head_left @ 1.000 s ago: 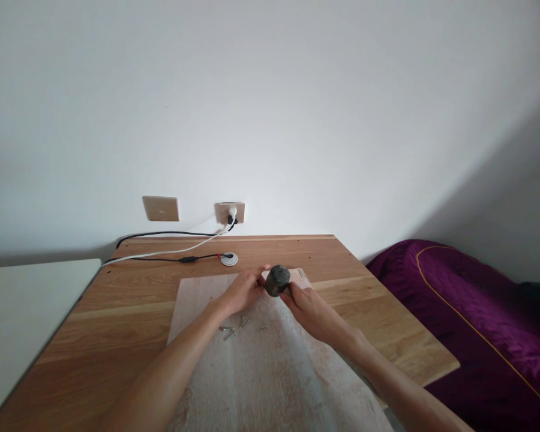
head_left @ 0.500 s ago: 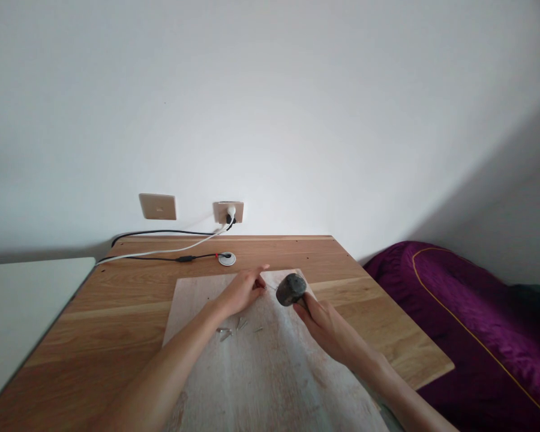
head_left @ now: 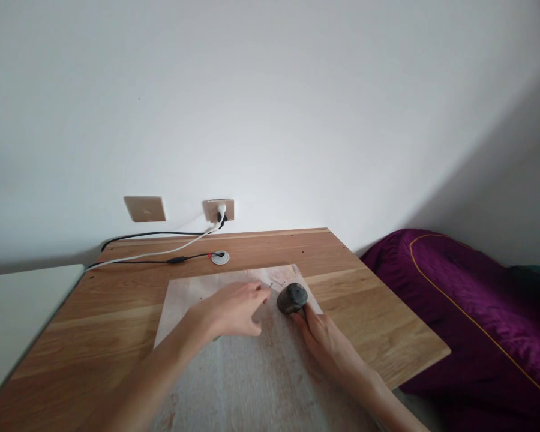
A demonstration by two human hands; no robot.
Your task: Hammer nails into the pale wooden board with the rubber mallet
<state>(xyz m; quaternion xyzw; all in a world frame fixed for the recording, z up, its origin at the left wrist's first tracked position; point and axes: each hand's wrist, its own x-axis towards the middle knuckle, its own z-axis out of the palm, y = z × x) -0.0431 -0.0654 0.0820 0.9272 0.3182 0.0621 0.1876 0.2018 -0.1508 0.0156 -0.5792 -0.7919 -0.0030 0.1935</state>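
Behind, cables [head_left: 177,260] trail; half-spread left hand [head_left: 231,308] partly obscures board [head_left: 252,375]; right hand [head_left: 323,337] grips mallet [head_left: 292,298].

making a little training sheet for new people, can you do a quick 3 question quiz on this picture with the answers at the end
1. Multiple choice: what does the right hand hold?
a) a cup
b) a hammer
c) a pair of scissors

2. True or false: the left hand has its thumb apart from its fingers.

3. Fill in the missing word: the pale board lies on a wooden ____.

Key:
1. b
2. True
3. table
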